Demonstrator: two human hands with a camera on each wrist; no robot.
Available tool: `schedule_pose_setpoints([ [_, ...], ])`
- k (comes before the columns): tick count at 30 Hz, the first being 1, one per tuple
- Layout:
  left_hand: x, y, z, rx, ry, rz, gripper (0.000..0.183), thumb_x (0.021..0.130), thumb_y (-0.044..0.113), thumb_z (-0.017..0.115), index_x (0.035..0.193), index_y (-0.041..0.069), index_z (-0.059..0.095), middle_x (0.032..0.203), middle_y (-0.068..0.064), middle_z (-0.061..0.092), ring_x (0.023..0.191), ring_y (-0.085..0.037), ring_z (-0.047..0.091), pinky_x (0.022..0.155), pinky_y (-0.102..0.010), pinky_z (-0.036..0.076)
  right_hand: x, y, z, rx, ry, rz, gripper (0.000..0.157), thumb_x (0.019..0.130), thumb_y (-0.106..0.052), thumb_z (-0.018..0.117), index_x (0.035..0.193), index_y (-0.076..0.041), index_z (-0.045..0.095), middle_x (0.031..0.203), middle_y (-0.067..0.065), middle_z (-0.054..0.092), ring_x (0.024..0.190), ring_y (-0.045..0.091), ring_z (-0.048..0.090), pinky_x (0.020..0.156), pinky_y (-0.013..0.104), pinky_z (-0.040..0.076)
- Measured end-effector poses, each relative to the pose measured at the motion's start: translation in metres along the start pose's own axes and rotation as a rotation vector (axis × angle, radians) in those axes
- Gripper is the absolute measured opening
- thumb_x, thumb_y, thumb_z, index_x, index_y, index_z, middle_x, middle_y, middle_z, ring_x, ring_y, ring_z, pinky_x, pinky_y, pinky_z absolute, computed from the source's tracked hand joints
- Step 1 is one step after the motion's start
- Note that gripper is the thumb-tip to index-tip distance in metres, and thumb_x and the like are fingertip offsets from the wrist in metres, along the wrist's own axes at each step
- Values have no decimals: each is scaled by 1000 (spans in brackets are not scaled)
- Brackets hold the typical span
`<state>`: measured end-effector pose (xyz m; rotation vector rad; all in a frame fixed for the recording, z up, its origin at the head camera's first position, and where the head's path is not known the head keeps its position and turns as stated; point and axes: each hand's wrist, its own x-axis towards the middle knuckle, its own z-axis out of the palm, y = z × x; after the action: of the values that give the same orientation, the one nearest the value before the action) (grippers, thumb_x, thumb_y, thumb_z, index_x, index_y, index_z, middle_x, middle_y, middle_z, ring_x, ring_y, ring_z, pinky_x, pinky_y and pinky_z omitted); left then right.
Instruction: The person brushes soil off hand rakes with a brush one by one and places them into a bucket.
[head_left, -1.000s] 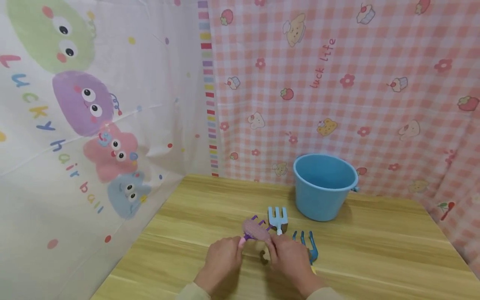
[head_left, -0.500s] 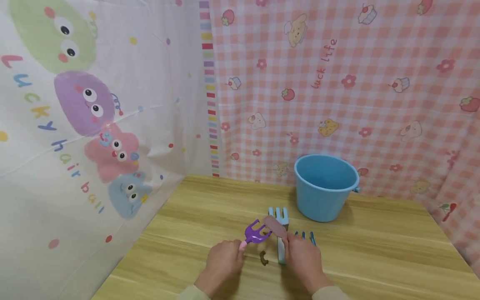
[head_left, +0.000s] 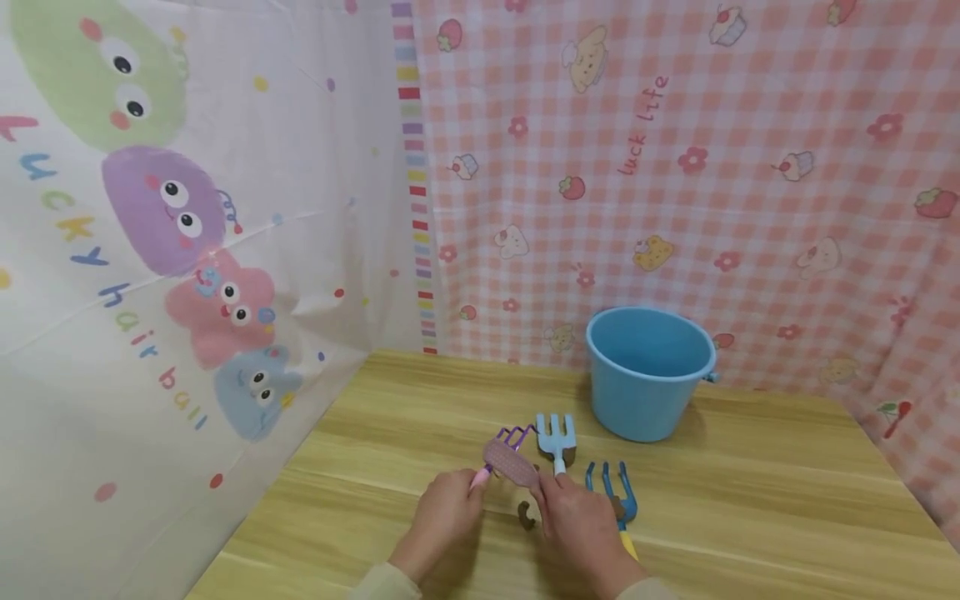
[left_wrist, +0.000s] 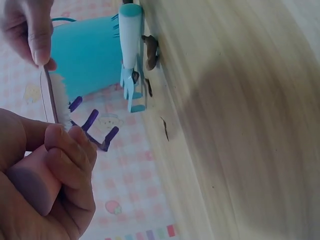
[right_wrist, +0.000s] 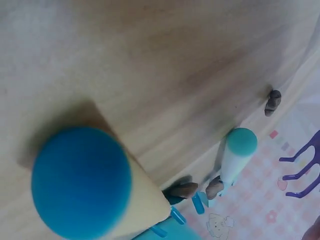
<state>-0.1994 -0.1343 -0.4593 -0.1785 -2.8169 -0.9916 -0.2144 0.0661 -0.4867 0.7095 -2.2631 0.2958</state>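
Observation:
My left hand (head_left: 448, 508) grips the pink handle (left_wrist: 35, 177) of a small purple hand rake (head_left: 516, 435). In my right hand (head_left: 591, 523) is a pinkish brush (head_left: 512, 464), its white bristles (left_wrist: 61, 100) turned toward the rake and close against it in the left wrist view. In the head view the brush head overlaps the rake's base, hiding part of it. Below the tools, a curved brown lump (head_left: 526, 515) lies on the table. A light blue hand rake (head_left: 556, 429) and a dark blue one with a yellow handle (head_left: 628, 504) lie near my right hand, brown clumps on both.
A light blue bucket (head_left: 641, 404) stands at the back right of the wooden table (head_left: 772, 483). Behind it hangs a pink checked cloth (head_left: 690, 208); a white printed cloth (head_left: 315, 208) hangs on the left. Thin brown bits (left_wrist: 165, 129) lie on the tabletop.
The brush moved right off the rake's base half a second ago and is back to the left over it now. The purple rake has turned, its tines now beyond the brush head.

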Motion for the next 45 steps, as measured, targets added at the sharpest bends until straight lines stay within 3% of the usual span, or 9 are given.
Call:
schedule_pose_setpoints([
  [4,-1,-2,2,74,44,17,26,99,19,57,74,11,61,56,4,44,48,-11,42,45,-28,38,1,3,-2,-8,-54,60,18,88,-23,73,87,-10,61,64,2,54,45,19,52,34,33,35],
  [9,-3,-7,3,215,111,93,25,96,19,62,72,15,58,56,7,45,48,-11,42,46,-29,38,1,16,-7,52,-188,267,17,94,-22,67,82,-11,62,69,4,62,54,28,61,41,42,43],
  [14,-4,-10,4,250,95,147,18,95,17,64,78,15,61,59,9,44,49,-8,40,45,-25,36,5,29,-11,13,-226,380,18,94,-21,65,87,-5,68,73,10,64,60,34,63,48,47,48],
  [17,-2,-7,6,293,91,183,17,96,18,63,80,14,61,60,9,44,50,-7,40,46,-24,37,7,28,-14,33,-179,363,16,94,-20,66,90,-5,68,75,10,65,61,33,64,47,46,48],
  [22,4,4,8,400,101,277,18,96,21,62,80,13,61,61,6,47,51,-9,44,46,-26,40,11,20,-16,124,-174,209,14,95,-22,66,85,-12,63,68,3,60,55,24,59,42,37,43],
  [26,5,13,11,453,89,327,20,94,23,63,78,15,56,60,6,43,49,-10,42,45,-26,38,10,28,-20,123,-221,272,17,95,-21,66,81,-13,62,67,1,60,56,23,60,45,38,44],
  [33,5,19,17,421,66,353,23,95,24,63,76,18,53,60,8,41,48,-8,38,45,-24,35,1,55,-26,73,-240,421,17,94,-21,65,81,-10,66,70,7,65,62,31,64,49,45,48],
  [38,1,11,4,350,153,307,14,93,20,66,82,16,59,64,7,50,51,-9,43,45,-25,37,-3,58,-23,13,-272,475,20,93,-20,66,76,-8,65,67,8,63,58,30,62,48,45,46],
  [45,11,-5,-11,353,264,284,13,90,18,71,81,14,62,60,5,50,48,-12,44,43,-29,37,-6,50,-24,77,-268,574,23,95,-25,63,76,-12,62,69,5,62,62,26,61,51,44,46],
])
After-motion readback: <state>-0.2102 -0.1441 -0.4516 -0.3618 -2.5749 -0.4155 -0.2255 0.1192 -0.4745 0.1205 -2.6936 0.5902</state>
